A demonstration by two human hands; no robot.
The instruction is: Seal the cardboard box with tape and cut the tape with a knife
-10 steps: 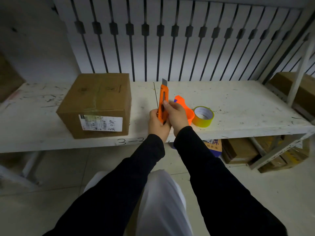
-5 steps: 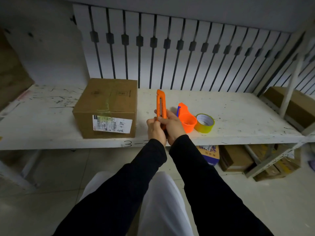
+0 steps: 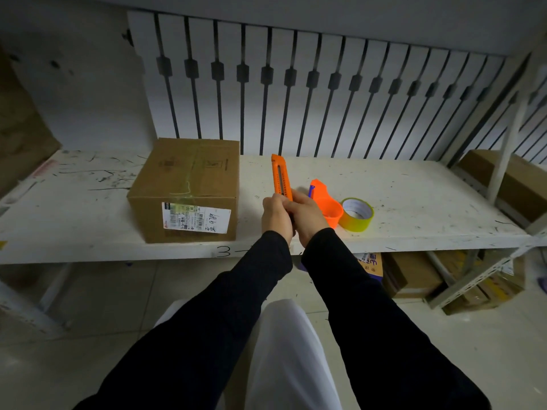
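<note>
While both hands meet above shelf [image 3: 414, 202] front edge, left hand [image 3: 276, 217] and right hand [image 3: 307, 216] clenched on orange utility knife [image 3: 281, 177], tip up, no blade showing. Taped cardboard box [image 3: 189, 184] left on shelf. Orange tape dispenser [image 3: 327, 205], yellow tape roll [image 3: 356, 214] right, touching.

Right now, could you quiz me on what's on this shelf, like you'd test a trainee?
1. True or false: the knife shows a blade sticking out.
2. What lies nearer the box: A the tape roll, B the orange dispenser?
3. Which hands grip the knife?

Key:
1. False, none shows.
2. B.
3. Both, left hand and right hand, above the shelf.
</note>
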